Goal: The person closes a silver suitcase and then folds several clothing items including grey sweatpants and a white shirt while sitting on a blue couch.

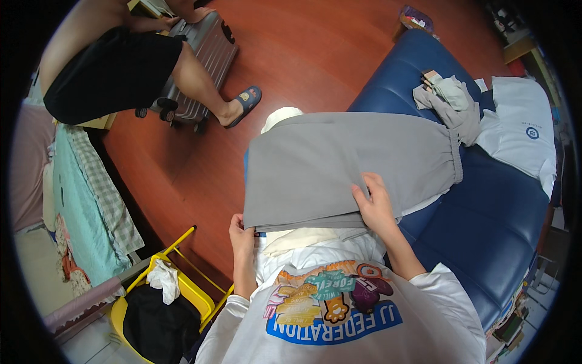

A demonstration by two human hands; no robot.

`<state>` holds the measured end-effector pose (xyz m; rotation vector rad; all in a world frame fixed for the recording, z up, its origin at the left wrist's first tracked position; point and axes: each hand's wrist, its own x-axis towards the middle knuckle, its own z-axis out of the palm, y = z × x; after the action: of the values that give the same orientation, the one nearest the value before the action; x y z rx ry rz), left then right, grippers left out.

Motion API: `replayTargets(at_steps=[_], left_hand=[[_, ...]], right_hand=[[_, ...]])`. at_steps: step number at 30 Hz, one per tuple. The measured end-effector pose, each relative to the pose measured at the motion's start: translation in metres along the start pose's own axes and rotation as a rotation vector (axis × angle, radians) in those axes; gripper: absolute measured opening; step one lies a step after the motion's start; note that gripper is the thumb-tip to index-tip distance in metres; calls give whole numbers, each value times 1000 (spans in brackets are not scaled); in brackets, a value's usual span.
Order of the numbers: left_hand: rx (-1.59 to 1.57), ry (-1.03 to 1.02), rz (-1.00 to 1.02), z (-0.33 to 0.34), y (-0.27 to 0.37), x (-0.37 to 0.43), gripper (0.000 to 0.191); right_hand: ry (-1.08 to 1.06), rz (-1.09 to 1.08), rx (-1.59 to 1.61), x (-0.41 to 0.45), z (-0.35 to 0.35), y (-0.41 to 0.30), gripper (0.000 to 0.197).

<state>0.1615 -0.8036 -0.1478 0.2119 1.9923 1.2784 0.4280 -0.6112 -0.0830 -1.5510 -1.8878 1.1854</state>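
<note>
Grey trousers with an elastic waistband (336, 159) lie folded lengthwise before me, the gathered waist pointing right. My left hand (242, 232) pinches the near corner of the leg end between thumb and fingers. On the cloth nearer the waist rests my right hand (375, 204), thumb and fingers apart, holding nothing. Beneath the trousers, cream cloth (298, 241) and white cloth show along the near edge. What supports the left half of the trousers is hidden.
A blue padded sofa (477, 223) bears crumpled grey clothing (454, 107) and a white packed bag (518, 132). At upper left a person handles a silver suitcase (200, 68). A yellow folding chair (191, 291) with black cloth stands lower left, near a bed (86, 191).
</note>
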Motion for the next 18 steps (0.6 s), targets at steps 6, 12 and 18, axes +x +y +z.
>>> replayTargets(at_steps=[6,12,18], left_hand=[[52,-16,38,-3,-6,-2,9],[-83,-15,-31,8,-5,-1,7],[-200,-14,-23,1,-5,2,13]], right_hand=[[-113,133,-107,-12,1,16,33],[28,11,179,-15,4,23,49],[-4,-2,59,-17,-4,29,44]])
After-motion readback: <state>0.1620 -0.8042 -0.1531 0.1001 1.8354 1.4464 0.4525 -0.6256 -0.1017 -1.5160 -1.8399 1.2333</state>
